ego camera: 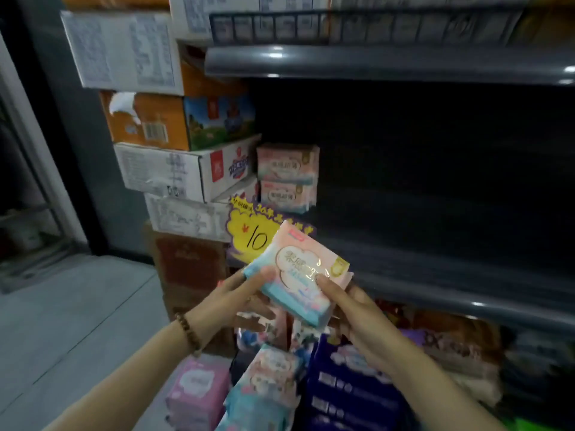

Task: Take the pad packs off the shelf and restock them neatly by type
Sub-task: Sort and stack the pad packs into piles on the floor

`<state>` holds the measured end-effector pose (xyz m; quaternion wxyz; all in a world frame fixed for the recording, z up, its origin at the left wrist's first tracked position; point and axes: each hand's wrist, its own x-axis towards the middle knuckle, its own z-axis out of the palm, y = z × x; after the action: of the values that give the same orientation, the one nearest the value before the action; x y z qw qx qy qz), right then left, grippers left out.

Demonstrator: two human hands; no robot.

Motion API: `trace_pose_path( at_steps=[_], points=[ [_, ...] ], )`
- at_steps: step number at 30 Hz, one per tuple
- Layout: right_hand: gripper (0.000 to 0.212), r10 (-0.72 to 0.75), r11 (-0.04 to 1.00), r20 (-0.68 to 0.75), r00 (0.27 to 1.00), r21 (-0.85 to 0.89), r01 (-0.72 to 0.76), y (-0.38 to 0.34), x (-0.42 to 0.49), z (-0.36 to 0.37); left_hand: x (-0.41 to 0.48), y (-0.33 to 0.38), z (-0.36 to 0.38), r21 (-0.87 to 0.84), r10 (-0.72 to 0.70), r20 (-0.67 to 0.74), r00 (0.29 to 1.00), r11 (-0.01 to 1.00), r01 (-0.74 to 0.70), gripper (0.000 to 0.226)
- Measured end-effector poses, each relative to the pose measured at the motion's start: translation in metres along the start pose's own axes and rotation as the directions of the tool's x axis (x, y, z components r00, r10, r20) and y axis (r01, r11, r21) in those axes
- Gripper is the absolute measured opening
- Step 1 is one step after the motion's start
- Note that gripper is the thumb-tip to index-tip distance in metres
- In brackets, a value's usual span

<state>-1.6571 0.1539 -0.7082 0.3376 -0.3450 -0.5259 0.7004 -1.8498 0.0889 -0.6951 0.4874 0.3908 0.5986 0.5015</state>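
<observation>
A pink and light-blue pad pack (pixel 298 269) is held tilted in front of the dark shelf (pixel 435 275). My left hand (pixel 245 293) grips its lower left edge, thumb on top. My right hand (pixel 351 309) grips its right side, thumb on the front. Two matching pink packs (pixel 287 177) are stacked at the shelf's far left. Below my hands lie more packs: a pink one (pixel 199 387), a pink-blue one (pixel 267 377) and dark blue ones (pixel 345 387).
Cardboard boxes (pixel 174 169) are stacked to the left of the shelf. A yellow price tag (pixel 252 234) reading 10 hangs on the shelf's front edge. An upper shelf (pixel 373 60) runs overhead. Grey floor (pixel 62 306) lies at the left.
</observation>
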Motion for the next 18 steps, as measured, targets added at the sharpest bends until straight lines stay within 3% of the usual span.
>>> trace_pose_path(
  at_steps=[3, 8, 13, 18],
  points=[
    [0.034, 0.137, 0.99, -0.079, 0.987, 0.045, -0.133, 0.048, 0.003, 0.016, -0.001, -0.052, -0.025, -0.001, -0.126, 0.003, 0.992, 0.992, 0.126, 0.056],
    [0.037, 0.389, 0.921, -0.196, 0.9, 0.059, -0.385, 0.111, 0.022, 0.029, 0.012, -0.119, -0.035, -0.031, -0.228, -0.067, 0.972, 0.974, 0.226, 0.034],
    [0.03, 0.493, 0.868, -0.249, 0.834, 0.065, -0.493, 0.144, 0.032, 0.028, 0.032, -0.162, -0.041, 0.142, -0.261, -0.127, 0.957, 0.95, 0.278, 0.04],
    [0.025, 0.469, 0.867, -0.257, 0.845, -0.05, -0.496, 0.163, 0.033, 0.028, 0.048, -0.2, -0.042, 0.318, -0.313, -0.142, 0.939, 0.884, 0.343, 0.044]
  ],
)
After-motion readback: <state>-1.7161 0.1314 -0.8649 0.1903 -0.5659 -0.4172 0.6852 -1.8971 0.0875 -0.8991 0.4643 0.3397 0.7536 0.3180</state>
